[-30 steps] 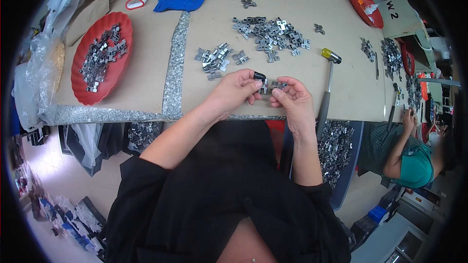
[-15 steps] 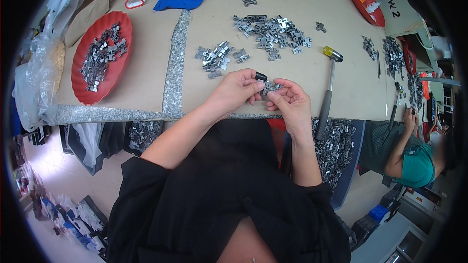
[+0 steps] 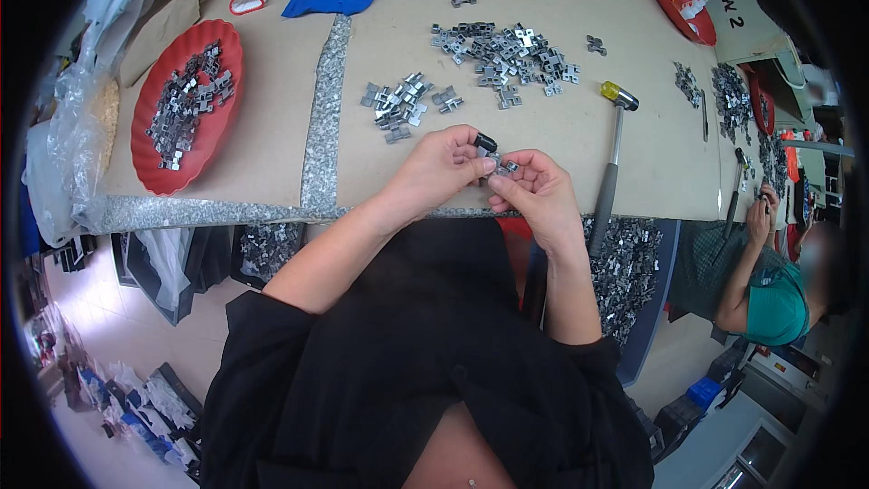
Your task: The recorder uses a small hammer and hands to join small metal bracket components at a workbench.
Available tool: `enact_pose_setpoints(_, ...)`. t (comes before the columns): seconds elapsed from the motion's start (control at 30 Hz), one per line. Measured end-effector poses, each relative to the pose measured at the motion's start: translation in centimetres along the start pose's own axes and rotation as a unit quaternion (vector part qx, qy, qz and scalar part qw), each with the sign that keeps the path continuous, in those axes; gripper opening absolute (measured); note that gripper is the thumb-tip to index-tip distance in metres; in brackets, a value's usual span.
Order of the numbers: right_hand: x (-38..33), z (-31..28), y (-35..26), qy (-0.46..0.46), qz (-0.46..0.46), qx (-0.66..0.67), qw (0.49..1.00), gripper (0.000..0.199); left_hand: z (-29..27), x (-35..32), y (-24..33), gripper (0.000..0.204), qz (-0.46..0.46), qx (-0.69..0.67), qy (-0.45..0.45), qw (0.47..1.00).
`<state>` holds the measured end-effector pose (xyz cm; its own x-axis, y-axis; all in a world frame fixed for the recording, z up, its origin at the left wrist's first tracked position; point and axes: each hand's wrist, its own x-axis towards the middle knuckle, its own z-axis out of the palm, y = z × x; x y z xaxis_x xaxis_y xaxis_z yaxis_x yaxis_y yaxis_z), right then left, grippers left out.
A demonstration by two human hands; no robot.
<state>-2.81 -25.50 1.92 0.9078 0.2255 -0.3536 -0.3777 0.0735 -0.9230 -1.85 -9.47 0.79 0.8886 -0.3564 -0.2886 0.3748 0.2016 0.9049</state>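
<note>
The workbench (image 3: 272, 140) fills the upper view. A red tray (image 3: 145, 158) of metal clips sits at nine o'clock, a hammer (image 3: 608, 177) at three o'clock. At centre, the left hand (image 3: 436, 167) and right hand (image 3: 534, 190) pinch a small metal clip (image 3: 503, 164) between their fingertips, just beside a black piece (image 3: 485, 141).

- Small clip pile (image 3: 403, 107) lies on the table (image 3: 272, 140), left of the hammer (image 3: 608, 172).
- Tray (image 3: 186, 104) lies farther left (holding clips).
- Bigger pile (image 3: 502, 52) lies behind the hammer.
</note>
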Motion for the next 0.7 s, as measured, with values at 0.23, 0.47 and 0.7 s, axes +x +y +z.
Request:
enact_pose_setpoints(0.23,0.6,-0.9,-0.6,-0.043,0.044,-0.071,0.996,0.019,-0.5,0.0,-0.8,0.035,0.028,0.044,0.0,0.999)
enact_pose_setpoints(0.47,0.5,-0.8,0.4,-0.03,0.017,0.023,0.999,0.018,0.2,-0.5,-0.1,0.041,0.029,0.02,0.006,0.999)
enact_pose_setpoints(0.7,0.2,0.0,0.6,0.021,0.003,0.169,0.985,0.017,-0.2,-0.4,-0.2,0.019,-0.011,0.082,-0.046,0.996)
